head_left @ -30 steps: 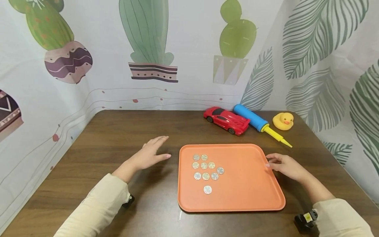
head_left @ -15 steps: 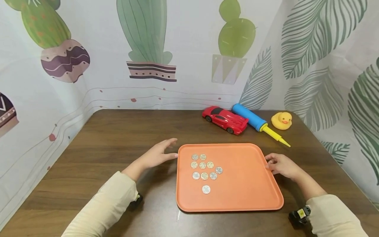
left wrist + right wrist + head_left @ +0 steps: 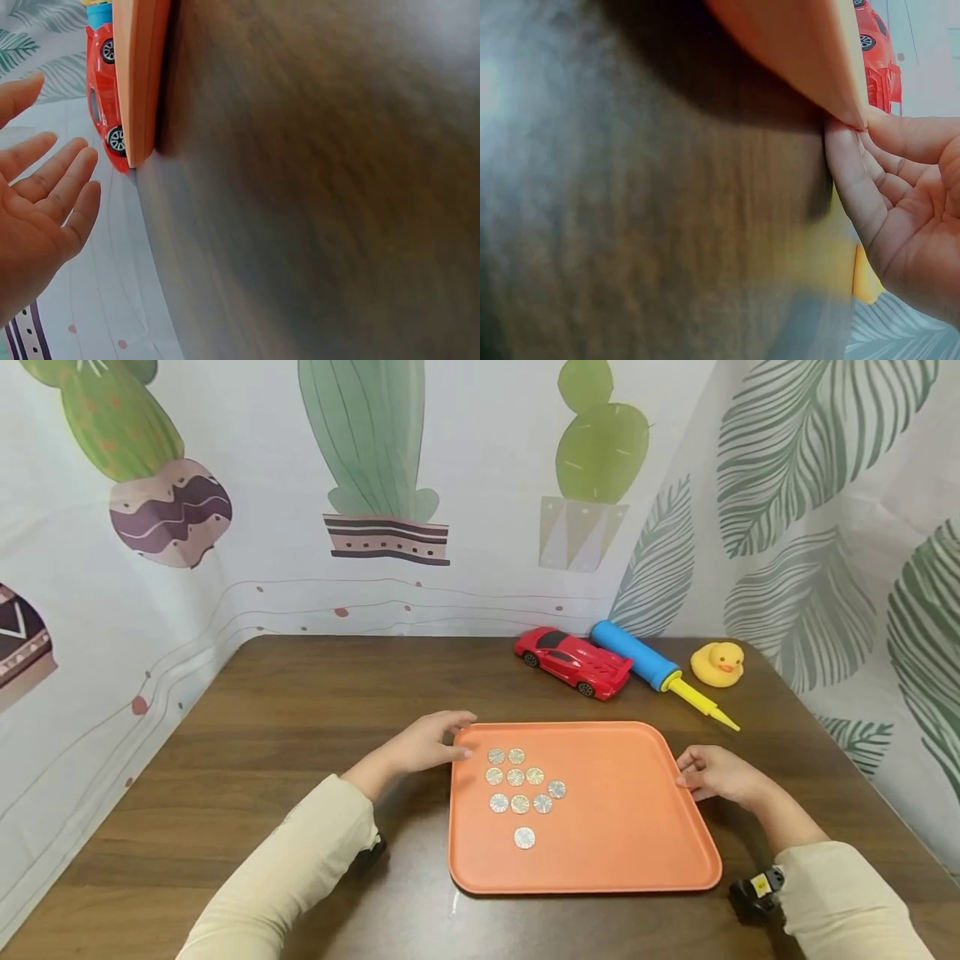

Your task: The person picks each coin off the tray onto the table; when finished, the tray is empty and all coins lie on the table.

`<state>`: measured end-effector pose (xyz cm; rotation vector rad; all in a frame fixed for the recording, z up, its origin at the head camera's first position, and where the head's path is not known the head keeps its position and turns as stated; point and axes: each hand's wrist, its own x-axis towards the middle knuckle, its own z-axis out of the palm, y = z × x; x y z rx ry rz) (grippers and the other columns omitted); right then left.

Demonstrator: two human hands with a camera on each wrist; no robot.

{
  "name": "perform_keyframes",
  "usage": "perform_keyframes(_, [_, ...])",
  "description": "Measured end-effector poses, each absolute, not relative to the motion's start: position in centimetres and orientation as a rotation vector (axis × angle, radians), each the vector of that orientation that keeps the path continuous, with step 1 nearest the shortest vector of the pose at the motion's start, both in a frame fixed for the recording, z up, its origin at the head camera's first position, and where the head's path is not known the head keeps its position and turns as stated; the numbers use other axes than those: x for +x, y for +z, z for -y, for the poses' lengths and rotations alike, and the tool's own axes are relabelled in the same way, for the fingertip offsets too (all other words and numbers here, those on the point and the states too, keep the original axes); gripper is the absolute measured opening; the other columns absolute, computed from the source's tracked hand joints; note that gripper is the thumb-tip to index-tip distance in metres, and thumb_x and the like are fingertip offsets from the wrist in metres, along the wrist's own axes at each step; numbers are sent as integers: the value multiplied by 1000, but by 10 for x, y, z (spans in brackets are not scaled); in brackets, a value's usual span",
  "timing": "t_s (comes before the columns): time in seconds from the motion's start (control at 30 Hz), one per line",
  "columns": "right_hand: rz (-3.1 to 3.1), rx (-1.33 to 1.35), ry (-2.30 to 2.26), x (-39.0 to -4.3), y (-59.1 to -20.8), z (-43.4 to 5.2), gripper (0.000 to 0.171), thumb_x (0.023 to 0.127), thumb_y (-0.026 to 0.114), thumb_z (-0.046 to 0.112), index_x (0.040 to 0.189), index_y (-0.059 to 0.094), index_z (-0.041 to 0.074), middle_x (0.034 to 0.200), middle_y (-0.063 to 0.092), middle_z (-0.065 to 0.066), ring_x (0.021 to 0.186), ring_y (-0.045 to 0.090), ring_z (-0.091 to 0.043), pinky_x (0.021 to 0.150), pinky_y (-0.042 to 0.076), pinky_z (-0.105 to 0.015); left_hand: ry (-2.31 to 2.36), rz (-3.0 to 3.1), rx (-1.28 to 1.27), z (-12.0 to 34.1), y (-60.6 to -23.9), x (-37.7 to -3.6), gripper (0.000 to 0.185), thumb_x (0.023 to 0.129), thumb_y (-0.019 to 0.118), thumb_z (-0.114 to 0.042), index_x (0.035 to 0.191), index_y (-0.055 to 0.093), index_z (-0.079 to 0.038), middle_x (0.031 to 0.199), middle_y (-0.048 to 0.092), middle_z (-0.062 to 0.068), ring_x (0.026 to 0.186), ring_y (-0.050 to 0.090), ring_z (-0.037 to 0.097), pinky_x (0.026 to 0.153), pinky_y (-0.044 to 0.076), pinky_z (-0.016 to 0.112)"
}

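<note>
An orange tray [image 3: 622, 827] lies on the brown table and carries several silver coins [image 3: 519, 789] in its left half. My left hand [image 3: 427, 745] is at the tray's far left corner. In the left wrist view this left hand [image 3: 37, 217] has straight, spread fingers a little apart from the tray's edge [image 3: 142, 75]. My right hand [image 3: 712, 772] is at the right rim. The right wrist view shows this right hand [image 3: 900, 195] pinching the tray's rim [image 3: 802, 52], fingers [image 3: 847, 172] beneath and thumb above.
At the back right of the table [image 3: 300, 710] lie a red toy car [image 3: 573, 662], a blue and yellow hand pump [image 3: 652, 670] and a yellow rubber duck [image 3: 717, 663]. Printed cloth walls close in the table's left, back and right sides.
My left hand has slid right across the table up to the tray's far left corner. The right hand has stayed at the right rim, and the coins have not moved.
</note>
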<state>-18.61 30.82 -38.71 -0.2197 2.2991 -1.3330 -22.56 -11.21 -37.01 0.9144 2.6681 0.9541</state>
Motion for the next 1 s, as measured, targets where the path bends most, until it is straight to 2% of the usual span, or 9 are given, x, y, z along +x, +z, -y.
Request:
perform_keyframes(0.4, [-2278, -185, -1331, -191, -390, -312, 22, 80, 52, 0, 93, 43, -15, 78, 55, -10, 73, 58, -23, 65, 48, -37, 776, -2635, 1059, 88, -380, -243, 36, 75, 62, -8, 110, 55, -1, 105, 56, 8, 88, 55, 18, 76, 43, 27])
perform_keyframes(0.57, [-2276, -200, -1342, -191, -392, -312, 22, 81, 53, 0, 93, 42, -15, 77, 55, -9, 73, 58, -22, 65, 48, -36, 716, -2622, 1079, 80, -380, -247, 34, 73, 64, -6, 107, 56, -3, 99, 57, 5, 84, 55, 16, 73, 43, 26])
perform_keyframes(0.73, [-2281, -197, -1340, -192, -391, -311, 22, 81, 53, 0, 93, 43, -15, 77, 55, -9, 72, 58, -22, 65, 48, -36, 673, -2610, 1092, 75, -383, -250, 24, 74, 64, -3, 97, 59, -6, 93, 56, 2, 81, 55, 14, 71, 42, 22])
perform_keyframes(1.0, [-2271, -211, -1338, -190, -390, -311, 22, 81, 53, -1, 93, 42, -16, 77, 55, -9, 72, 58, -22, 65, 48, -36, 636, -2603, 1065, 69, -387, -253, 15, 73, 65, -6, 88, 60, -8, 85, 54, 0, 80, 52, 12, 72, 40, 20])
